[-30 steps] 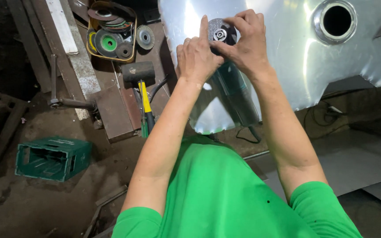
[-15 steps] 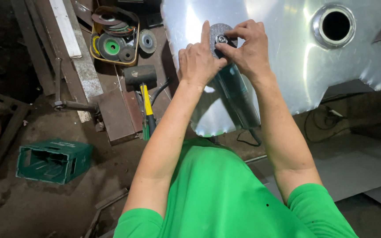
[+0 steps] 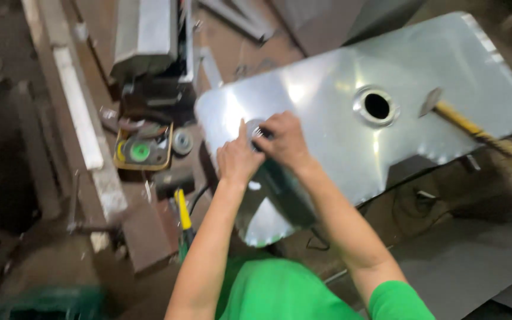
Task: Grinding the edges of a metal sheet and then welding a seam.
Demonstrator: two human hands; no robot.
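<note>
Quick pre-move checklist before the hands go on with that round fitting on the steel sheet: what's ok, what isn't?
1. Left hand on the round fitting: ok.
2. Right hand gripping the fitting from the other side: ok.
3. Fitting seated flat on the steel sheet: cannot tell, the hands cover it.
4. Open round hole unobstructed: ok.
5. Hammer lying on the sheet near its edge: not ok, it may slide.

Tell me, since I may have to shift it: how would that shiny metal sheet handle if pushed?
The sheet looks thin and polished, so probably slippery and somewhat springy. Overhanging its support, it might tip. Both hands, left hand and right hand, press near one end.
</note>
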